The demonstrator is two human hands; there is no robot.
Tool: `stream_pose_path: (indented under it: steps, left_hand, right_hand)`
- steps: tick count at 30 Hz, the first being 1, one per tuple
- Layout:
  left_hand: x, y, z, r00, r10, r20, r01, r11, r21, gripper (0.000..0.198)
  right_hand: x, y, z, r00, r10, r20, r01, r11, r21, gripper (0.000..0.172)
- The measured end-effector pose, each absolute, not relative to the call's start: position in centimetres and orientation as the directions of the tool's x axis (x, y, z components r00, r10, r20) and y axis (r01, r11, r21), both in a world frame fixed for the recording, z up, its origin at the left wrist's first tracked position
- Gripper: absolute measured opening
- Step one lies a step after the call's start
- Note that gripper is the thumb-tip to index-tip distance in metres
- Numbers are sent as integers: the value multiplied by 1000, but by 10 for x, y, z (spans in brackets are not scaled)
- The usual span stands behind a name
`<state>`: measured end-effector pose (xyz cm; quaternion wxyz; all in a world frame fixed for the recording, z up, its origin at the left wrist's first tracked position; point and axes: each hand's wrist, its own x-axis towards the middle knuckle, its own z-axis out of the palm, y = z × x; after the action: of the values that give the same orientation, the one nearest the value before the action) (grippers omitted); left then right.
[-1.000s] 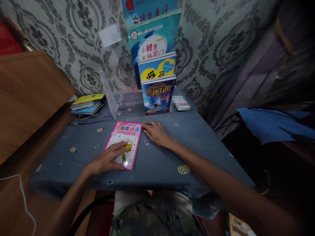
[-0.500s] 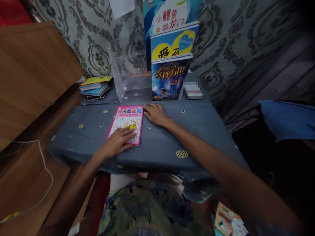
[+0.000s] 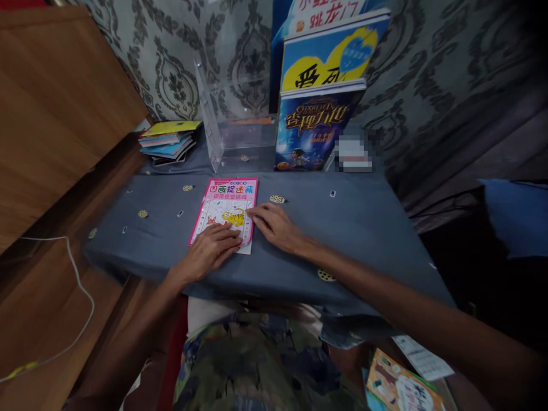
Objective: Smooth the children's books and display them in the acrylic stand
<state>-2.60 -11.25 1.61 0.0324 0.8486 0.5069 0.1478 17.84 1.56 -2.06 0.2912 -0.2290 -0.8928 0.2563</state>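
A thin picture book (image 3: 229, 197) with a pink border and a cartoon tiger lies closed on the cloth-covered table in the head view. My left hand (image 3: 212, 249) rests with its fingers stretched flat over the lower part of the cover. At the book's right edge, my right hand (image 3: 276, 225) has its fingers bent together, their tips on the cover's edge. A white page corner (image 3: 246, 249) shows under the cover at the lower right, so the cover seems slightly raised there. The right thumb is partly hidden.
Behind the book stand a clear acrylic holder (image 3: 209, 120) and several upright books (image 3: 314, 128). A pile of books (image 3: 169, 145) sits at the back left, beside a wooden cabinet (image 3: 64, 74). More books (image 3: 402, 382) lie low at the right, below the table (image 3: 363, 228).
My right hand has slid down the book's right edge, and its fingers have bent. A white page corner now shows below the cover. The camera view has shifted. My left hand stays on the cover.
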Motion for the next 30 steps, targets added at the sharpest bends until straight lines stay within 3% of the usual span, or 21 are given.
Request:
stream_pose_path:
  steps: [5,10,14,21,30]
  left_hand:
    - [-27,-112,16,441,871,215,849,-483,216,29]
    - [-25,-114,13,444,865,235,851,-489,190,28]
    - [-26,-115,9,443,864,241,856,-487,172,28]
    - [-18,-107,16,428,886,180,878,-454,149,31]
    - [7,-24,31,345,938,25,938,-346,32,39]
  right_hand:
    - [193,-18,-14,-751,544,375,147,691,-707,34]
    - [204,-38,-8,-749,567,342,144,644,-751,34]
    - [208,-43,-4,-788,510,345,166,715,-679,32]
    - [208,-48,-6,-807,354,472,89,864,-495,28]
    - [209,-51,-1,-816,342,465,98,876,-473,22]
